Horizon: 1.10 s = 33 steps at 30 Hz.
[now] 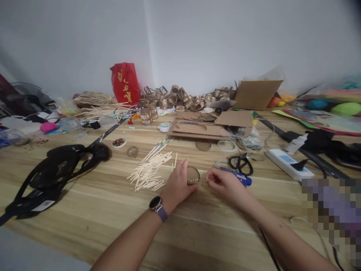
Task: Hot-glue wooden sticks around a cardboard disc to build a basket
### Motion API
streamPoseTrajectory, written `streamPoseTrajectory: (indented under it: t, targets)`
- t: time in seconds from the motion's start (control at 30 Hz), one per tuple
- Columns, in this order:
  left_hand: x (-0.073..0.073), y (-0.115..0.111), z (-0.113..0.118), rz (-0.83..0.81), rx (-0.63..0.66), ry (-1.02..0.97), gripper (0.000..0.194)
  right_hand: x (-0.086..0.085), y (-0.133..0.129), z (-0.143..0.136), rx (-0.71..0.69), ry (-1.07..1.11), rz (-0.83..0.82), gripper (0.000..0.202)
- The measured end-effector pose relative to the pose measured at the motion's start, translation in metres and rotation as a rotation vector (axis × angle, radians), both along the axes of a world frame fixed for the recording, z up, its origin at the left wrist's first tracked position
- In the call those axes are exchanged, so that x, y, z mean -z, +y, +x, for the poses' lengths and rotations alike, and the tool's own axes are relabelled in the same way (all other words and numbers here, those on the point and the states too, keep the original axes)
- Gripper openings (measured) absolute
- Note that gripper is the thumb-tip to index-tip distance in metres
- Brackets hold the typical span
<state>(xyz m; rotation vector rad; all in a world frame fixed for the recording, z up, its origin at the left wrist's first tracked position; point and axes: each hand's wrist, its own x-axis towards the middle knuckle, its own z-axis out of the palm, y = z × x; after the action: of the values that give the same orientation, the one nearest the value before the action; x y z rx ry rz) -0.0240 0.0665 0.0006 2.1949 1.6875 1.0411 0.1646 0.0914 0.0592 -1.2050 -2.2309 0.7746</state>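
My left hand (pixel 178 181), with a watch on its wrist, curls round the left side of a round cardboard disc (pixel 193 173). Short wooden stick pieces line the near edge of this disc. Just to its right, my right hand (pixel 221 180) has its thumb and fingertips pinched together; a tiny pale bit shows at the tips, too small to name. Behind the right hand lies a blue glue gun (pixel 244 180), partly covered by it. A loose heap of thin wooden sticks (pixel 148 172) lies left of my left hand.
Farther back are cardboard sheets (pixel 197 130), a cardboard ring (pixel 203 145) and a white tape roll (pixel 226 145). A power strip (pixel 289 164) lies right, a black strapped item (pixel 56 173) left. Small stick-sided baskets (pixel 146 116) and a red bag (pixel 125 83) stand by the wall.
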Motion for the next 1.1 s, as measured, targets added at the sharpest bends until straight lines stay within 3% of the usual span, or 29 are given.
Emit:
streamPoseTrajectory:
  t: [0.2, 0.53, 1.1]
  targets:
    - [0.0, -0.001, -0.002, -0.005, 0.144, -0.046, 0.09, 0.009, -0.001, 0.001, -0.034, -0.063, -0.015, 0.014]
    - [-0.002, -0.004, -0.002, -0.018, 0.228, -0.08, 0.095, 0.019, 0.0, 0.001, -0.175, -0.092, -0.042, 0.01]
    - [0.004, -0.003, -0.003, 0.029, 0.241, -0.045, 0.095, 0.02, -0.002, 0.002, -0.242, -0.121, 0.027, 0.008]
